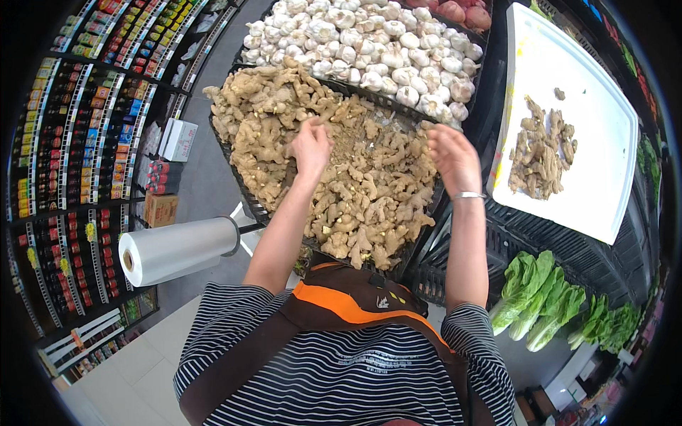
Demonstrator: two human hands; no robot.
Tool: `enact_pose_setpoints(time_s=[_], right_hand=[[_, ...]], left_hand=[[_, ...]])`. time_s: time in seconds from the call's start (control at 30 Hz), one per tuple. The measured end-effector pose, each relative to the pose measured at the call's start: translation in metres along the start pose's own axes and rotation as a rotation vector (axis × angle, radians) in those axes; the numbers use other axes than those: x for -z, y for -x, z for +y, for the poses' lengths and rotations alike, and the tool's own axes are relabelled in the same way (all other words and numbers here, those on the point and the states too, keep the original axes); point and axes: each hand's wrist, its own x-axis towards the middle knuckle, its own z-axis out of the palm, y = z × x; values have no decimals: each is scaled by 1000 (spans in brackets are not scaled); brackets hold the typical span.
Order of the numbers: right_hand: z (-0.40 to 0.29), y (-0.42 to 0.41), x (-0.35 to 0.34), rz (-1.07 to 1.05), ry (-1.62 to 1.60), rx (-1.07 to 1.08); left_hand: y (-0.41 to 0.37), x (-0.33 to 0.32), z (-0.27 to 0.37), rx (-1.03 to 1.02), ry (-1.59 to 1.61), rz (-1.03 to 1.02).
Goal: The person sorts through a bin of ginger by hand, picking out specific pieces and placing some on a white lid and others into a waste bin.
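A heap of ginger root (pixel 367 197) fills a black crate before me, with bare brown crumbs in its middle. Over the left half of the heap is my left hand (pixel 312 145), its fingers bunched; whether a piece is pinched in them is hard to see. My right hand (pixel 454 160), slightly blurred and wearing a silver bracelet (pixel 469 195), is at the heap's right end with curled fingers. Ginger shows right at its fingertips, but a grip on it cannot be made out. Further right, a white tray (pixel 591 154) bears several ginger pieces (pixel 541 152).
Garlic bulbs (pixel 383 48) lie beyond the ginger, with reddish onions (pixel 463 11) behind them. A plastic bag roll (pixel 178 250) juts out at my left. Lettuce heads (pixel 538 298) sit at lower right. Stocked shelves (pixel 74 144) line the left side, boxes (pixel 161 209) at their foot.
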Motion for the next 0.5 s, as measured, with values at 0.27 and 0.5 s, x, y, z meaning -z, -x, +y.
enact_pose_setpoints(time_s=[0.27, 0.5], right_hand=[[93, -17, 34, 77, 343, -180], [110, -23, 41, 59, 468, -131]], left_hand=[[8, -49, -67, -292, -512, -227], [-30, -80, -60, -306, -467, -260]])
